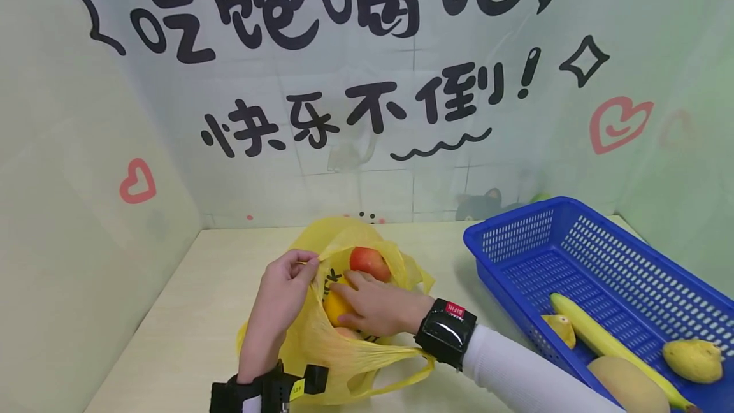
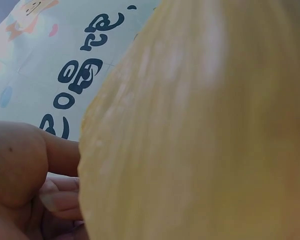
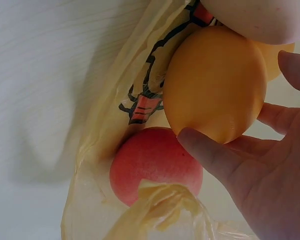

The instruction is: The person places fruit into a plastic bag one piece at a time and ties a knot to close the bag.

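Observation:
My left hand (image 1: 287, 285) pinches the rim of a yellow plastic bag (image 1: 309, 336) between thumb and fingers. In the left wrist view the bag's thin film (image 2: 190, 130) fills most of the picture. My right hand (image 1: 381, 304) reaches into the bag's mouth, its fingers spread against an orange (image 3: 215, 85). The thumb stands a little apart from that fruit in the right wrist view. A red apple (image 1: 367, 261) lies beside it on the far side. Close to the near side is a pale round fruit (image 3: 265, 17), partly hidden, with another orange-coloured fruit behind.
To the right stands a blue perforated basket (image 1: 482, 247). It holds a long banana-like yellow fruit (image 1: 602, 336), a lumpy lemon-like fruit (image 1: 694, 361), a small angular yellow fruit (image 1: 559, 329) and a pale melon-like fruit (image 1: 627, 384). A printed wall sheet (image 1: 355, 196) rises behind the pale table (image 1: 189, 311).

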Demonstrator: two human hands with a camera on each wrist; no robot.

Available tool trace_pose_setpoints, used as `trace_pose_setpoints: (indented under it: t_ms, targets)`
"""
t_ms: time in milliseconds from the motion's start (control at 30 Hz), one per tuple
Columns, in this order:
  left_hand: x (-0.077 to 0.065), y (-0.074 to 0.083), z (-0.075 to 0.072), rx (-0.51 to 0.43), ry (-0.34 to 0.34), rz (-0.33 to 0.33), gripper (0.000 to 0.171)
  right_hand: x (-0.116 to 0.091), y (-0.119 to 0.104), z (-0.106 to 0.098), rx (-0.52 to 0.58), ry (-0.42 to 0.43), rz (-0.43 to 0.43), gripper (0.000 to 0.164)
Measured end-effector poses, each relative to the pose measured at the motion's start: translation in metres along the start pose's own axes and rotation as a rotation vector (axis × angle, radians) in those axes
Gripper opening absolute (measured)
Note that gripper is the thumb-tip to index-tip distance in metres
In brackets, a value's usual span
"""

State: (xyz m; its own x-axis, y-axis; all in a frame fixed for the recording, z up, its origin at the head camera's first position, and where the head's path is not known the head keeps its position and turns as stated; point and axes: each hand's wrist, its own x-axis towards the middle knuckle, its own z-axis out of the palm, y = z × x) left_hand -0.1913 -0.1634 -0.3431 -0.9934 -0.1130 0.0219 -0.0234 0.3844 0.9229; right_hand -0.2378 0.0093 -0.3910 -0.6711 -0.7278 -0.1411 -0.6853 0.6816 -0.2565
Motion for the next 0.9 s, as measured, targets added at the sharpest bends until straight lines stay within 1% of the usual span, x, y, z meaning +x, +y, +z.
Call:
trace_pose_setpoints:
  t_ms: [200, 300, 433, 567, 733, 900]
  targets:
    - [-0.001, 0.0, -0.001, 0.005, 0.001, 0.003, 0.022, -0.002, -0.002, -0.003, -0.005, -0.009, -0.013, 0.061]
    - [-0.001, 0.0, -0.001, 0.004, 0.003, 0.003, 0.022, -0.004, -0.003, -0.005, -0.034, -0.021, -0.026, 0.06]
    - [-0.001, 0.0, -0.002, -0.006, 0.002, 0.002, 0.023, -0.008, -0.005, -0.009, -0.062, -0.049, -0.039, 0.06]
    - [-0.001, 0.0, -0.002, -0.008, 0.002, 0.001, 0.022, -0.014, -0.007, -0.015, -0.047, -0.076, -0.047, 0.061]
    - [0.0, 0.0, -0.002, 0.003, 0.006, 0.004, 0.022, -0.032, -0.006, -0.034, 0.001, -0.086, -0.077, 0.056]
    - [0.0, 0.0, -0.002, 0.011, 0.011, 0.003, 0.022, -0.057, 0.004, -0.056, 0.061, -0.069, -0.095, 0.044]
